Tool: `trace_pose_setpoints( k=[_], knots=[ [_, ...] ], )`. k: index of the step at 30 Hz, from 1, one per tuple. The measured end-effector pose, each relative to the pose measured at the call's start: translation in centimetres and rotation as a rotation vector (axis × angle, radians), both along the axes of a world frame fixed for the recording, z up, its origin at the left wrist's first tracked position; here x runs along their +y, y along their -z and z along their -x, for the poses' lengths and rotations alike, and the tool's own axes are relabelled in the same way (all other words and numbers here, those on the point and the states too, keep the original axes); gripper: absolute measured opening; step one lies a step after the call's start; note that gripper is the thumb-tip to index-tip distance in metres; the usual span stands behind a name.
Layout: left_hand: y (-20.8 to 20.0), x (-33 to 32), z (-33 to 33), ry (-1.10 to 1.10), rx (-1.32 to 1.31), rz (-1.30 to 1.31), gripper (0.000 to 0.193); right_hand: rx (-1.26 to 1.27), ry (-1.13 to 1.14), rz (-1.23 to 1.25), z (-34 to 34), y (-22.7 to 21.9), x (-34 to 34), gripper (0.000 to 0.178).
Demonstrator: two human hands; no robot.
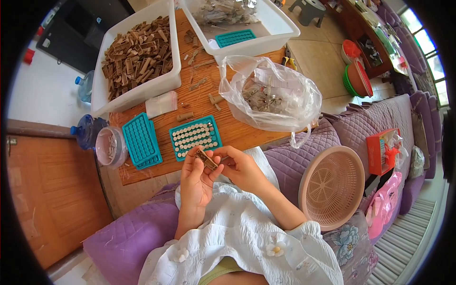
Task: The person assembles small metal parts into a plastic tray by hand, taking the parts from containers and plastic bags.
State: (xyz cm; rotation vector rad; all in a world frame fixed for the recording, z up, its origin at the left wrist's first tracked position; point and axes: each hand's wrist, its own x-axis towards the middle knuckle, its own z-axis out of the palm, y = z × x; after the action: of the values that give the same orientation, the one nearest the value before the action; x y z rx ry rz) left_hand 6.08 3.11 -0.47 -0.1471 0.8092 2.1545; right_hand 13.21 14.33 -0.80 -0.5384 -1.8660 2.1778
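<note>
Over my lap, my left hand point(194, 183) holds a small brown rectangular piece point(206, 160) with a hollowed face, between thumb and fingers. My right hand point(242, 168) is closed beside the piece's right end, fingertips pinched together; whatever they may hold is too small to make out. Just beyond my hands, a teal tray point(173, 154) carries rows of small white round discs point(194, 137). A loose brown piece point(185, 116) lies on the wooden table behind that tray.
Stacked teal trays point(141, 137) and a round tub point(110, 146) stand left. Farther back are a white bin point(176, 71) of brown pieces and another white bin point(285, 37). A clear plastic bag point(304, 102) sits right; a pink basket point(304, 190) rests on the purple sofa point(351, 118).
</note>
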Motion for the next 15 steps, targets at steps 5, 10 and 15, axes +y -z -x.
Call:
trace_pose_setpoints(
  k=[5, 10, 15],
  knots=[
    [0.4, -1.3, 1.2, -0.080, 0.079, 0.029, 0.028, 0.028, 0.057, -0.545, 3.9, 1.2, 2.4, 0.023],
    [0.6, -2.0, 2.0, -0.100, 0.150, 0.098, 0.029, 0.097, 0.004, -0.941, 7.1, 3.8, 4.6, 0.020],
    [0.6, -2.2, 2.5, -0.048, 0.200, 0.156, 0.031, 0.014, -0.107, -1.119, 7.9, 4.5, 5.2, 0.020]
  ],
)
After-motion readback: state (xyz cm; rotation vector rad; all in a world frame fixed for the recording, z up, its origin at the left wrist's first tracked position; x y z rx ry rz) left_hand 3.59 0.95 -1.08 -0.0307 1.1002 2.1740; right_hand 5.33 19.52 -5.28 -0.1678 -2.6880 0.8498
